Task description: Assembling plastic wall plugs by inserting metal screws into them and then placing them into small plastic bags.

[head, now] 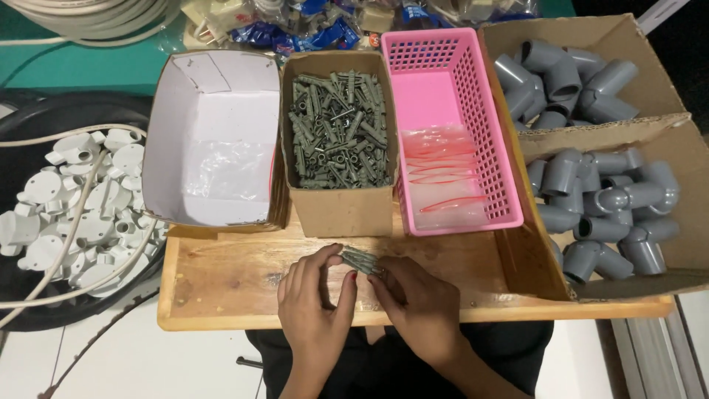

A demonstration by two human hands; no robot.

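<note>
My left hand [314, 299] and my right hand [417, 303] meet over a wooden board [221, 284], both pinching a small bundle of grey-green wall plugs [360, 260]. Straight behind them stands a brown cardboard box [340, 210] filled with several of the same wall plugs [340, 133]. A pink plastic basket [502, 192] to its right holds thin clear bags with red strips [447, 174]. Left of the plug box sits a white cardboard box [170, 148] with clear plastic lying in it.
Two brown cartons [665, 74] at the right hold grey pipe elbows [605, 199]. A black tub [44, 118] at the left holds white round fittings [81, 207] with white cables across it. Bagged items [295, 29] lie at the back.
</note>
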